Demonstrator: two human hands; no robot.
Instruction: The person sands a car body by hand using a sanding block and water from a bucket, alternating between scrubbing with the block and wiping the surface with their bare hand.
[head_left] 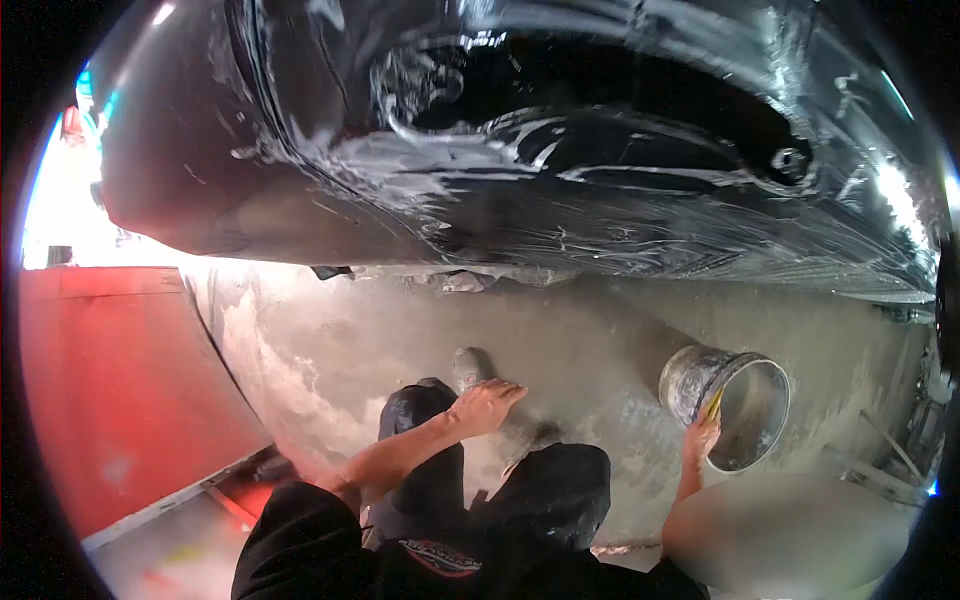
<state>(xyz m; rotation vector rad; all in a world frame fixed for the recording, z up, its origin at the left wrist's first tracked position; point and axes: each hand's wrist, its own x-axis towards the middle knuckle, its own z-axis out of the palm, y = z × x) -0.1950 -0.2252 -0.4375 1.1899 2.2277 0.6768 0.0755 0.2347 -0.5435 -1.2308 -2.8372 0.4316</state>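
My left hand (487, 407) hangs in front of my left knee, above the floor. Its fingers stretch to the right and lie close together, with nothing visible in them. At the near rim of a grey-smeared bucket (688, 383), my right hand (703, 437) grips a thin yellow piece (713, 404), whose exact kind I cannot make out. The bucket's round mouth faces me, and its inside looks greyish brown. Across the top of the view spreads a dark, glossy vehicle body (600, 225) with wet whitish streaks and smears. Neither hand touches it.
A red panel (130, 390) stands on the left. Beneath me is a wet grey concrete floor (330, 340), with my shoe (472, 367) on it. Bars (885, 440) lie at the right edge. A blurred oval hides the lower right.
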